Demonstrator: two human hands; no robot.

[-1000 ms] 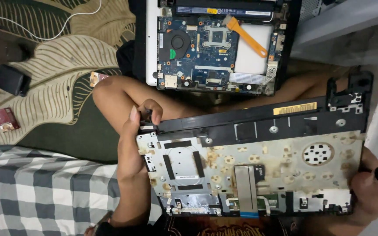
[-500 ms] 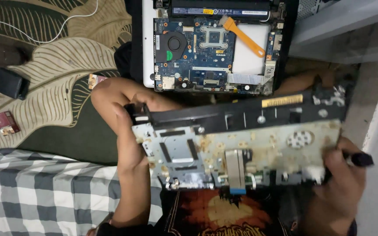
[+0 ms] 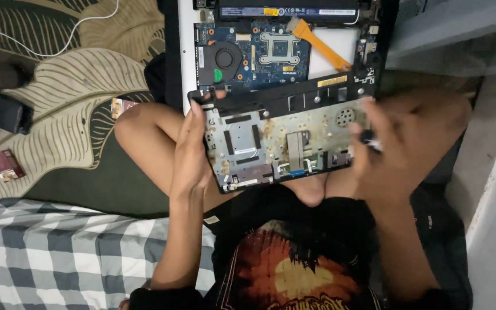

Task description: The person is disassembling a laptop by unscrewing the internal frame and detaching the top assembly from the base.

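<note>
A laptop top cover (image 3: 282,138), underside up with rusty metal plating and a black edge strip, is held over my crossed legs. My left hand (image 3: 193,149) grips its left edge, fingers curled over the top left corner. My right hand (image 3: 414,138) holds its right edge and is blurred; a small dark tool (image 3: 369,139) with a pale tip sits in its fingers. Beyond the cover lies the open laptop base (image 3: 271,51), showing a blue circuit board, a black fan and an orange ribbon cable (image 3: 322,49).
A leaf-patterned mat (image 3: 58,115) covers the floor at left, with a black power adapter (image 3: 8,113), a small red box (image 3: 7,165) and a white cable (image 3: 58,40). A checked cloth (image 3: 58,252) lies at the lower left. Grey surfaces (image 3: 489,172) border the right.
The cover has moved up toward the laptop base and tilted, looking smaller. Both hands moved with it. My right hand shifted from the lower right corner to the right edge.
</note>
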